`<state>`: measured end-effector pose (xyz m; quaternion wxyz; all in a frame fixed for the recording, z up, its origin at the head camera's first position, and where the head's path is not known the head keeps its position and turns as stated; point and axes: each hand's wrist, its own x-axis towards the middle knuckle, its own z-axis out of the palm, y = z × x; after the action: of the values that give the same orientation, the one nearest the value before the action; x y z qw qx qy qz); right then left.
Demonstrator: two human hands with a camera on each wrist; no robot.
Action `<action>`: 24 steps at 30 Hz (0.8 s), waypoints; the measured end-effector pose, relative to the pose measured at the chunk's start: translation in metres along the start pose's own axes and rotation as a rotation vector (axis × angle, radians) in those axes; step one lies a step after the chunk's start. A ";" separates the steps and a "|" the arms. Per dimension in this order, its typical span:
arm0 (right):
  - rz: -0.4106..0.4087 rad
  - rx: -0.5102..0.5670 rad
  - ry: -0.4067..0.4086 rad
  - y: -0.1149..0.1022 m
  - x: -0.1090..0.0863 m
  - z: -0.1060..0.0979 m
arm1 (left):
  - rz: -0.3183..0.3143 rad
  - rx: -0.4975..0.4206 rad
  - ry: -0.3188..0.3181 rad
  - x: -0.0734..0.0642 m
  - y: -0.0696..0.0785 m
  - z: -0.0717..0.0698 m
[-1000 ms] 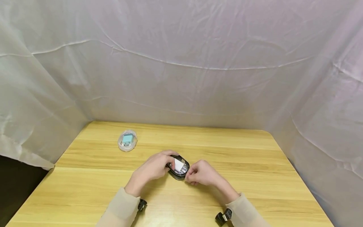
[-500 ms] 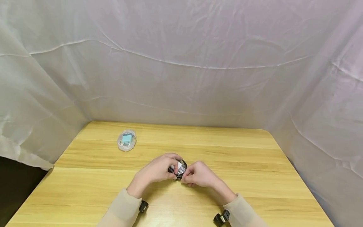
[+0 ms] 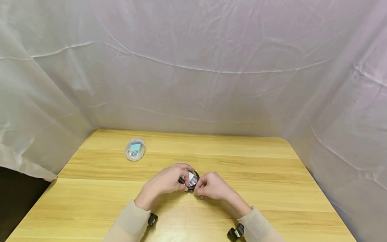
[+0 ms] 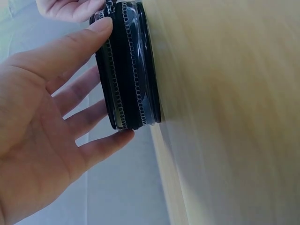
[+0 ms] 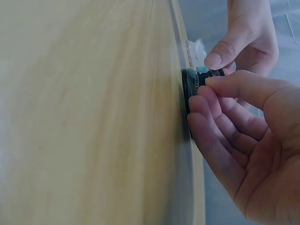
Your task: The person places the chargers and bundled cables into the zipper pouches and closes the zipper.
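A small rounded zip case [image 3: 194, 183] with a clear top and black rims stands on the table between both hands. Through the top shows a white item [image 3: 191, 176], its kind unclear. My left hand [image 3: 169, 179] grips the case from the left, thumb on the near side. In the left wrist view, two rows of zipper teeth [image 4: 133, 70] run along the case side with a black band between them. My right hand [image 3: 214, 185] pinches the zipper at the case's right end, thumb against index finger; the pull itself is hidden by the fingertips.
A round clear case [image 3: 128, 155] with a teal block [image 3: 135, 147] inside lies at the back left of the wooden table [image 3: 257, 188]. Grey cloth [image 3: 193, 94] hangs behind and at both sides. A small black device [image 3: 235, 232] sits by each sleeve.
Over the first half second the zip case shifted slightly left and my right hand followed it. The left thumb came further round the near side. Since then, hardly any movement shows.
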<state>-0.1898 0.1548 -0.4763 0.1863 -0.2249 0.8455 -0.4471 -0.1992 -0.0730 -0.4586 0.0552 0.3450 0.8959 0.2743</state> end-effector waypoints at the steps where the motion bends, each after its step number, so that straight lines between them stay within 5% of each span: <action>1: -0.002 -0.006 0.002 0.000 0.000 0.000 | 0.001 0.001 -0.001 0.000 -0.001 0.000; 24: 0.015 -0.070 0.026 0.009 0.000 -0.015 | -0.013 0.002 -0.024 -0.002 -0.002 -0.003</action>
<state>-0.1994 0.1693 -0.4760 0.1706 -0.2189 0.8646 -0.4189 -0.2003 -0.0769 -0.4574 0.0672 0.3425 0.8976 0.2692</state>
